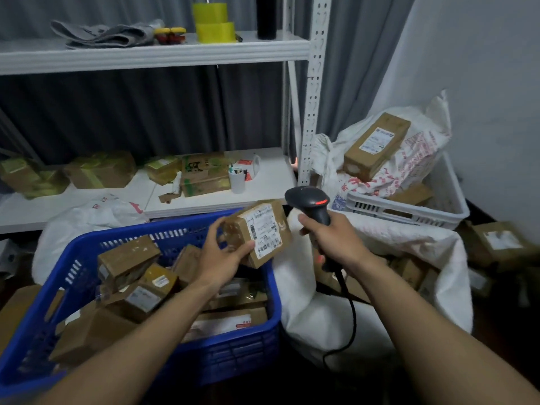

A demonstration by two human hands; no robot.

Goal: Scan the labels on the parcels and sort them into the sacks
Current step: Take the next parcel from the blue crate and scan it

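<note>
Head view: the left hand [222, 254] grips a parcel [233, 229] by its near end, thumb on the lower edge and fingers curled over the top. It holds the parcel tilted above the far right corner of the blue crate [233, 355]. The white label [264, 230] faces up and toward the camera, with barcodes visible on it.

The right hand [331, 238] is closed round the handle of a black scanner [309, 203]. A red light glows on the scanner's head, which sits just right of the parcel's upper corner, and I cannot tell whether the two touch. The scanner's cable [352, 314] hangs down from the handle in front of a white sack [321, 323]. The two hands are near each other but do not touch.

The blue crate is piled with brown boxes [128, 258] lying at mixed angles. The sack stands open just right of the crate, with more boxes [409, 270] inside. Behind it is a white crate [409, 214] holding a printed sack [423, 147], and one long box [377, 143] rests on top of that sack.

The lower shelf [268, 182] carries taped boxes and a white cup [237, 181]. The upper shelf [146, 54] carries yellow tape rolls [214, 23] and a grey cloth [102, 33].
</note>
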